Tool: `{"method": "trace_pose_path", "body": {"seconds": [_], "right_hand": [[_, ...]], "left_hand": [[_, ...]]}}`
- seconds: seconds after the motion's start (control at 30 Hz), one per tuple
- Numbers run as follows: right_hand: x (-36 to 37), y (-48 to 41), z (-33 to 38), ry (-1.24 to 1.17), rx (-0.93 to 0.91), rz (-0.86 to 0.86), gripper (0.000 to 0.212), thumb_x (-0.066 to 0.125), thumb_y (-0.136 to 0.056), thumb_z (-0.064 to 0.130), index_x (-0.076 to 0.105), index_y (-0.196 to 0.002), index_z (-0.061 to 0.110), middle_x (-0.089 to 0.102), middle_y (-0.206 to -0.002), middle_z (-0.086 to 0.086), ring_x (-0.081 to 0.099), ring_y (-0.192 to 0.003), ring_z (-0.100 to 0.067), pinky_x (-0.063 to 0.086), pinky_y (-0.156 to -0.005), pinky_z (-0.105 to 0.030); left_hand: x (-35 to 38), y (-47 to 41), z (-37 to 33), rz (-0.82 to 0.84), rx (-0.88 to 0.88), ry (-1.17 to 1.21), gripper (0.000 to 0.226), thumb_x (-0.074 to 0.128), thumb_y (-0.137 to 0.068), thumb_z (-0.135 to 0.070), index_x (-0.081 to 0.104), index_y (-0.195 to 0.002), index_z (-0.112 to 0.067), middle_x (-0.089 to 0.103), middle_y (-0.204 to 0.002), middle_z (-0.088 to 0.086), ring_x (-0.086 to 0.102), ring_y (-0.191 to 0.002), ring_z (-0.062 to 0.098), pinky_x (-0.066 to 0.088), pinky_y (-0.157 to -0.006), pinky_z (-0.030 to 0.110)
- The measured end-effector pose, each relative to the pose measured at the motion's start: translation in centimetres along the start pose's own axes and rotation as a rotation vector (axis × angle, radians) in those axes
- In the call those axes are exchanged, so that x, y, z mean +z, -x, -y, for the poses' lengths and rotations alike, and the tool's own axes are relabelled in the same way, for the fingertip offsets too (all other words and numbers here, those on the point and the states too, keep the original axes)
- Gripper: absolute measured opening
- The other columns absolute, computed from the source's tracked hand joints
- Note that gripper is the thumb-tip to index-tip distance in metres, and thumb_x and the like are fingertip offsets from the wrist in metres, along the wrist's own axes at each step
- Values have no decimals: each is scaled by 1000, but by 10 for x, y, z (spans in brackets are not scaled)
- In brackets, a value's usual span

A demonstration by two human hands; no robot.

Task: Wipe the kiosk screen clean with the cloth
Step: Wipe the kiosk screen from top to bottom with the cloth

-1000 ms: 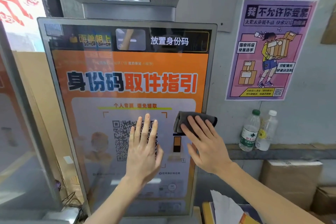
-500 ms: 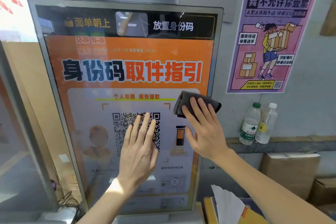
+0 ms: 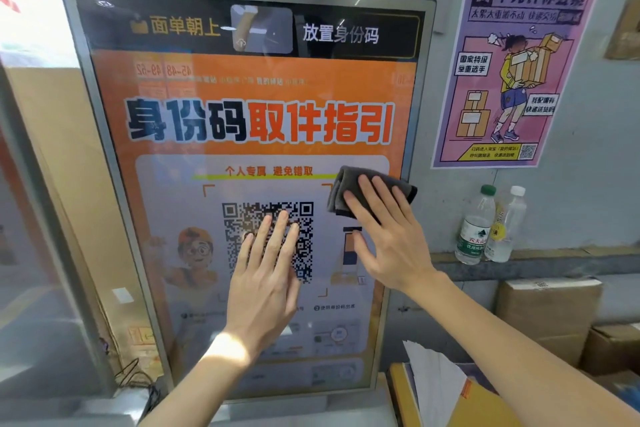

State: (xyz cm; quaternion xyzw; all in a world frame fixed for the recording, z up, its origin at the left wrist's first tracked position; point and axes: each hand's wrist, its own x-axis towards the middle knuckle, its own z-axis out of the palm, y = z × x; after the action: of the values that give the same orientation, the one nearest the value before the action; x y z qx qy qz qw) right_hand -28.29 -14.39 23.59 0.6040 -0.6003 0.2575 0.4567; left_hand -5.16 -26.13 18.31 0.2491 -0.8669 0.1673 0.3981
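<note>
The upright kiosk screen [image 3: 207, 87] fills the middle of the view, showing an orange page with a QR code. A folded dark grey cloth [image 3: 346, 189] lies against the screen near its right edge. My right hand [image 3: 388, 236] presses it flat with straight fingers. My left hand [image 3: 266, 274] rests flat on the screen over the QR code, fingers straight and together, holding nothing.
A purple poster [image 3: 516, 66] hangs on the grey wall to the right. Two plastic bottles [image 3: 476, 229] stand on a ledge below it. Cardboard boxes [image 3: 547, 308] sit under the ledge, and papers with a yellow envelope [image 3: 446, 392] lie at bottom right.
My right hand has slid the cloth a little upward along the screen's right side. My left hand stays over the QR code. My head has moved closer.
</note>
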Motion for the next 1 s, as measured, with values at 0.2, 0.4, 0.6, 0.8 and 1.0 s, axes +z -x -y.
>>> {"method": "trace_pose_path", "body": {"seconds": [0.2, 0.4, 0.6, 0.8, 1.0], "right_hand": [[9, 39, 9, -8, -45, 112, 75, 57, -101, 32, 22, -168, 25, 13, -176, -2, 15, -162, -27, 7, -133, -45], [4, 53, 26, 0, -58, 209, 70, 55, -103, 32, 28, -166, 22, 14, -176, -4, 13, -163, -27, 7, -133, -43], [3, -13, 51, -11, 13, 101, 65, 51, -105, 32, 31, -165, 19, 18, -175, -7, 11, -163, -25, 6, -133, -43], [14, -44, 75, -35, 32, -3, 67, 55, -103, 31, 31, -165, 18, 16, -174, -10, 10, -163, -29, 8, -133, -47], [30, 1, 82, -1, -121, 132, 69, 57, -102, 32, 31, -166, 20, 17, -175, -7, 13, -163, -28, 10, -133, -46]], "left_hand": [[1, 0, 3, 2, 14, 14, 78, 44, -93, -27, 18, -166, -14, 8, -175, 6, 10, -162, 28, 23, -125, 53], [-5, 1, 7, 14, 42, 13, 77, 44, -93, -26, 20, -165, -13, 9, -175, 7, 9, -162, 29, 23, -126, 54], [-15, 0, 33, -65, -72, 3, 73, 44, -95, -24, 24, -164, -11, 11, -174, 12, 10, -161, 31, 14, -129, 50], [-12, 5, 60, -101, -53, -14, 80, 52, -92, -23, 21, -165, -15, 8, -175, 7, 11, -161, 29, 19, -128, 50], [-9, 3, 59, -105, -58, 0, 77, 49, -93, -22, 23, -164, -14, 10, -175, 7, 12, -161, 30, 21, -127, 51]]}}
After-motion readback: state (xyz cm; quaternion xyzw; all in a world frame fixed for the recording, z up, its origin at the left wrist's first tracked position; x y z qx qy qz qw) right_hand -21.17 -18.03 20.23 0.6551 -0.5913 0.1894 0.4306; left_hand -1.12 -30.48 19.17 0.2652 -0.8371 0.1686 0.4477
